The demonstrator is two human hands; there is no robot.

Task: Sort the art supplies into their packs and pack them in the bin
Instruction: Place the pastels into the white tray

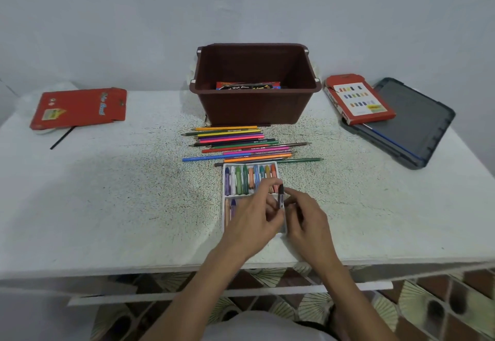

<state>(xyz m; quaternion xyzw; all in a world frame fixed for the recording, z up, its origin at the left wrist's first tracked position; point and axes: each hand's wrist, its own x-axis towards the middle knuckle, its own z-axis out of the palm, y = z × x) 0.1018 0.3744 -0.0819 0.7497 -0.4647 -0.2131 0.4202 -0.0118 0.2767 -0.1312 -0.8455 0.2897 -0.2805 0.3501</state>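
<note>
A white crayon tray (224, 208) lies near the table's front edge, its upper row filled with several crayons (245, 180). My left hand (254, 217) and my right hand (308, 214) meet over the tray's right side, and both pinch a dark crayon (280, 195) held upright between them. My left hand hides most of the tray's lower row. Several coloured pencils (241, 142) lie loose in a row between the tray and the brown bin (254, 110). A printed pack (247, 85) lies inside the bin.
A flat red pencil pack (80, 107) lies at the far left with a black pencil (61, 138) beside it. At the right, a red crayon box (359, 99) rests on a dark grey lid (409, 123). A wall stands behind the table.
</note>
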